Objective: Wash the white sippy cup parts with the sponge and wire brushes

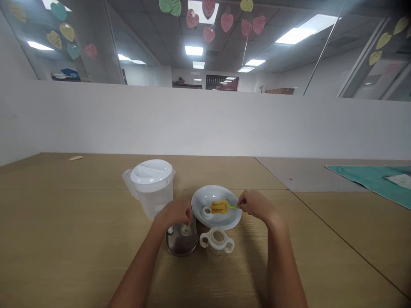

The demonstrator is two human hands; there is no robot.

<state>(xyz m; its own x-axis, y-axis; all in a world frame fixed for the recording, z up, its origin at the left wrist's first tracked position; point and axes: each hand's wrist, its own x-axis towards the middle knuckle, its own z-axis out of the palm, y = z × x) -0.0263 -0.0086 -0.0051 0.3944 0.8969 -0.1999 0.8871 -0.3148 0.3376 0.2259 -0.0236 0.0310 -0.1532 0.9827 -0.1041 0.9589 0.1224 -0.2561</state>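
My right hand (255,205) pinches the thin green handle of a yellow sponge bottle brush (219,207) at the right rim of a white bowl (231,220). The brush head lies level over the bowl, close to a white ring (206,213) inside it. My left hand (176,212) is closed, fingertips down, above a kidney-shaped metal tray (181,247); what its fingers hold, if anything, is hidden. In the tray are a clear, nipple-like piece (185,230) and a small white piece (170,230). A baby cup with two white handles (218,238) stands upright before the bowl.
A lidded translucent pitcher (152,184) stands behind my left hand. A flat, pale oval piece (75,158) lies at the far left. On the right is a teal cloth (372,177) with a white sheet on it. A white wall (205,124) closes off the table's back.
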